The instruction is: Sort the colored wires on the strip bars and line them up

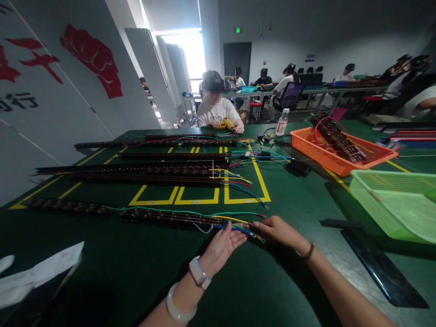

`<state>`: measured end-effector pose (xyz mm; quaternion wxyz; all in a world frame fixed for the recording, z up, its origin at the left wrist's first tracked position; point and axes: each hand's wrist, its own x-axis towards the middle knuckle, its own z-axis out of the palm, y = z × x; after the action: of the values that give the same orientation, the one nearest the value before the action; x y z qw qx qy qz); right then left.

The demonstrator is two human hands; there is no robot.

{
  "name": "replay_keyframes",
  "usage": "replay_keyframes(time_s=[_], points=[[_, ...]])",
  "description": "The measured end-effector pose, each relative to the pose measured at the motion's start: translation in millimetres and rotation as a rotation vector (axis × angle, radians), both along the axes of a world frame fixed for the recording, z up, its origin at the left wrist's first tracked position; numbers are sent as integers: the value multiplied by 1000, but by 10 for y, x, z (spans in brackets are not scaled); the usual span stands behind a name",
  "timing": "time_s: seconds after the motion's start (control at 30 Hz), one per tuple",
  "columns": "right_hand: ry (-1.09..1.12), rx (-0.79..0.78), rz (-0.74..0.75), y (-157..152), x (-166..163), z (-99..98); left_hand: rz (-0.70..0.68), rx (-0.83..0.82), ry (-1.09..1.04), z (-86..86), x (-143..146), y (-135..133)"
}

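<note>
My left hand (223,247) open under blue wire (235,230) — right hand (281,232) at yellow wire's (235,219) tip, can't tell if pinched — well off worktop's (136,263) far edge.

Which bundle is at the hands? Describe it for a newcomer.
On the green table, find the yellow tape boxes. Just on their near side lies a long dark bundle with green, yellow and blue wires at its right end. It is the bundle closest to the camera, and the only one with the left hand and right hand at its wires.
</note>
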<state>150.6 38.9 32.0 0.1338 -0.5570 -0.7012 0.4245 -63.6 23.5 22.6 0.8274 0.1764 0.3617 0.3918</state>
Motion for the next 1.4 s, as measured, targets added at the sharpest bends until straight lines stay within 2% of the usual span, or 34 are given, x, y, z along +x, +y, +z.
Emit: replay_keyframes(time_s=[0.1,0.2,0.4,0.53,0.7,0.9,1.03,1.2,1.4], points=[[162,-252,159,-28,80,28,-8,10,-8,-35,2,8],[190,-313,185,-29,108,19,-1,26,-19,-82,1,20],[202,-182,-70,24,91,-23,-78,92,22,-72,-15,11],[74,-38,-169,40,48,-78,-110,126,56,-20,-20,-8],[-85,90,-124,26,19,-102,-53,116,21,-19,-7,-22],[-273,178,77,-19,-10,-26,-36,105,7,13,14,-52],[-469,279,119,-46,-52,-35,-35,87,41,49,16,-62],[-407,190,54,-37,-22,-22,-38,90,51,33,7,-55],[-54,26,-91,-91,-98,133,-27,87,18,-14,14,-48]])
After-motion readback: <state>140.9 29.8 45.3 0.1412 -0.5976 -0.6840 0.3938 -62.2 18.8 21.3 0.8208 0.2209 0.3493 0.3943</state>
